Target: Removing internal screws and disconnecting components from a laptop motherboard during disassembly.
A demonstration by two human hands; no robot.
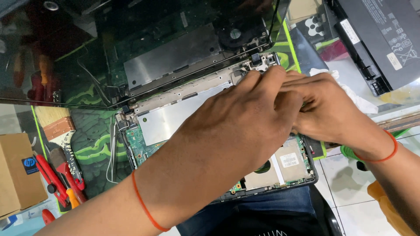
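Observation:
An opened laptop base (166,118) with bare green circuit board and silver shielding lies on a green patterned mat, its dark glossy lid (131,43) tilted up behind. My left hand (236,118) reaches across the base, fingertips at the hinge corner (262,63) near the top right. My right hand (328,109) comes from the right and meets the left one there, fingers curled. What the fingers pinch is hidden. Both wrists wear a thin red thread.
A paintbrush (59,126), red-handled pliers (54,181) and a cardboard box (17,170) lie at the left. A black laptop battery (380,39) rests at the top right, a white cloth (354,98) beside it. My knees in blue jeans (253,209) show below.

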